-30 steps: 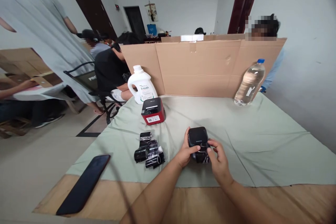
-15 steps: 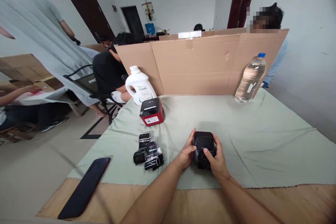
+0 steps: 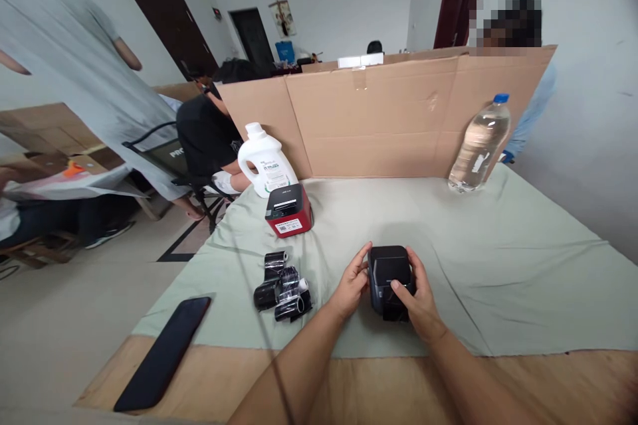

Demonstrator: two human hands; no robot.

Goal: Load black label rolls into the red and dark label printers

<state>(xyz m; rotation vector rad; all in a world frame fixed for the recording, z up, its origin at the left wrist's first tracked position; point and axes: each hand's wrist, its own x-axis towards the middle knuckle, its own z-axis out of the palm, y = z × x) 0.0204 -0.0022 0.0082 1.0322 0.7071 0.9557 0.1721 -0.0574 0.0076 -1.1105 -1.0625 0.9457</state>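
A small black portable printer (image 3: 389, 279) sits on the green cloth in front of me, with a dark film-like strip at its near end. My right hand (image 3: 419, 295) wraps its right side, the thumb pressing on the top near the front of the lid. Along the left side lies my left hand (image 3: 353, 283), its fingertips against the printer's upper left edge and the thumb drawn in beside it. To the left is a cluster of black ribbon rolls (image 3: 283, 289) in shiny wrap. Behind them stands a red and black receipt printer (image 3: 289, 211).
A white jug (image 3: 269, 163) stands behind the receipt printer. At the back right is a water bottle (image 3: 478, 146) with a blue cap. A cardboard partition (image 3: 373, 123) closes the far edge. A long black pad (image 3: 162, 355) lies front left. Other people are nearby.
My left thumb has come off the printer's top to its left side. The printer has shifted slightly right and turned a little. My right thumb stays on top.
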